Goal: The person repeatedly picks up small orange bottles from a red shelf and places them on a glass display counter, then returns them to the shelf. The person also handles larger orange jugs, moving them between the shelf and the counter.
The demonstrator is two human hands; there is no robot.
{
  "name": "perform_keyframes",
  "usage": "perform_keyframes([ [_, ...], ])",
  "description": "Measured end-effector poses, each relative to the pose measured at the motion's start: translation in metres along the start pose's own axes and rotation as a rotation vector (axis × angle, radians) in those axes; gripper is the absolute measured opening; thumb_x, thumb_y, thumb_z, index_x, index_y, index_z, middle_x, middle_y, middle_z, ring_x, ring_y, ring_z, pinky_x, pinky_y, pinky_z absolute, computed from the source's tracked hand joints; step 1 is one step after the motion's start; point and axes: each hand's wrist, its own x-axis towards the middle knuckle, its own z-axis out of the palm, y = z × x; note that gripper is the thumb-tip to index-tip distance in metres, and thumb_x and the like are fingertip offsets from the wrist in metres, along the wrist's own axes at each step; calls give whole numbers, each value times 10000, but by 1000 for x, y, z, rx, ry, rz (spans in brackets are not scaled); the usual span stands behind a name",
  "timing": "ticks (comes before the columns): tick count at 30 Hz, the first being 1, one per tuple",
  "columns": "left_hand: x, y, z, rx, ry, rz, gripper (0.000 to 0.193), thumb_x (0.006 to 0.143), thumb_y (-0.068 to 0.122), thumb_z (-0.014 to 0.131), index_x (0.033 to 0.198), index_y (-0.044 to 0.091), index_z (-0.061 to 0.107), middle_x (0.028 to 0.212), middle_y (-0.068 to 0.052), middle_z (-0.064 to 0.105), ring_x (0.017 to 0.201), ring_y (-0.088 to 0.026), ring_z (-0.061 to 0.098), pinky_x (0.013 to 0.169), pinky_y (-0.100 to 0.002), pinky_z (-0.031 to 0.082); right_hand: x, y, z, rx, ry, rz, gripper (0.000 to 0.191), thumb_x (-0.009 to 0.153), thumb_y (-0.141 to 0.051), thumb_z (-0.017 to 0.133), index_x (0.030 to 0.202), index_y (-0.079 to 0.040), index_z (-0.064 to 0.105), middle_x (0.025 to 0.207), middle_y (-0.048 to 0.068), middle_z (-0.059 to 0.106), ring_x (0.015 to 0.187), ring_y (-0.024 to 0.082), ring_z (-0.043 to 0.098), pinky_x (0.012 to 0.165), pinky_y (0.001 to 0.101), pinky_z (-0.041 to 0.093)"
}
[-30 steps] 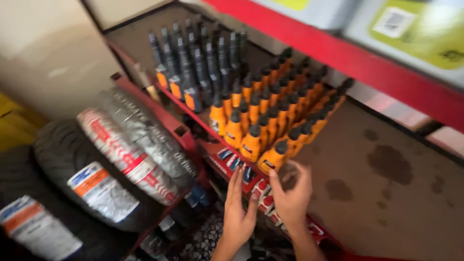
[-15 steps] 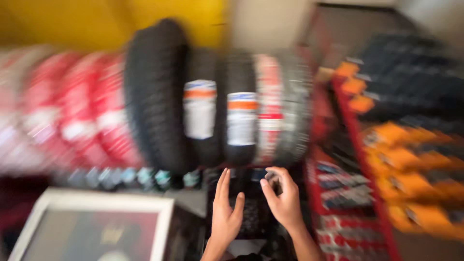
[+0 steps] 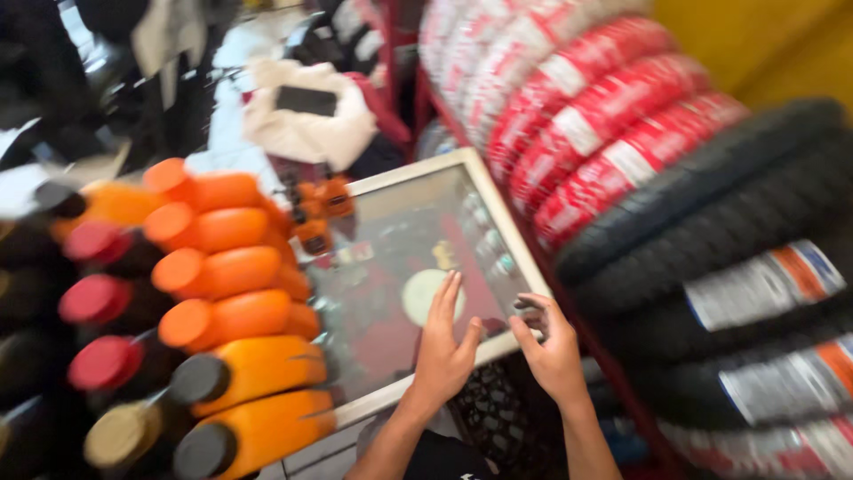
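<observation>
Here the left hand (image 3: 444, 342) is flat and open, its fingers (image 3: 447, 298) spread a little and pointing to twelve o'clock, hovering over or just touching the lower right part of the glass-topped display case (image 3: 404, 182). The right hand (image 3: 549, 342) sits just beside it at three o'clock, fingers (image 3: 531, 311) curled in as though pinching something small and dark; the picture is too blurred to tell what it is, or whether anything is really gripped. Both hands are over the near corner of the case, close to its pale frame.

Under the glass lie small goods, among them a pale round disc (image 3: 426, 298) right below the left hand. At nine o'clock from the hands stand rows of orange bottles (image 3: 240, 311) with orange, red and black caps, lying with caps toward the viewer. At two and three o'clock run stacked tyres (image 3: 711, 231), some wrapped in red and white, some bare black with paper labels.

To handle this well, I would judge that the left hand should keep its weight light on the glass and stay near the frame, where the pane is best supported, while the right hand keeps its small grip steady and low over the surface.
</observation>
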Motion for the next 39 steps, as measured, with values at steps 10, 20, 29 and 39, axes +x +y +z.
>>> perform_keyframes([
  [10, 8, -39, -101, 5, 393, -45, 660, 919, 85, 620, 1520, -53, 385, 1567, -270, 437, 1472, -406, 421, 1200, -436, 319, 106, -58, 153, -56, -419, -251, 407, 905, -152, 739, 1275, -34, 615, 1095, 103, 700, 958, 179, 712, 865, 320, 574],
  [20, 32, -64, -129, 22, 520, -38, 699, 904, 86, 639, 1529, -43, 354, 1582, -260, 403, 1486, -413, 367, 1210, -470, 272, 219, -55, 298, -210, -449, -417, 671, 821, -199, 798, 1393, -46, 481, 1260, 164, 616, 1069, 282, 654, 877, 393, 544],
  [29, 44, -69, -109, 7, 457, -60, 686, 900, 83, 633, 1519, -39, 365, 1575, -256, 403, 1478, -409, 383, 1193, -447, 297, 240, -24, 304, -131, -406, -313, 453, 864, -215, 784, 1231, -62, 567, 1050, 158, 739, 987, 302, 741, 827, 404, 567],
  [39, 46, -30, -37, 22, 282, -73, 701, 881, 80, 638, 1513, -42, 359, 1576, -245, 399, 1459, -383, 404, 1168, -430, 315, 168, -29, 132, -11, -185, -286, 469, 862, -198, 795, 1259, -39, 600, 1075, 130, 751, 1011, 250, 741, 881, 361, 564],
])
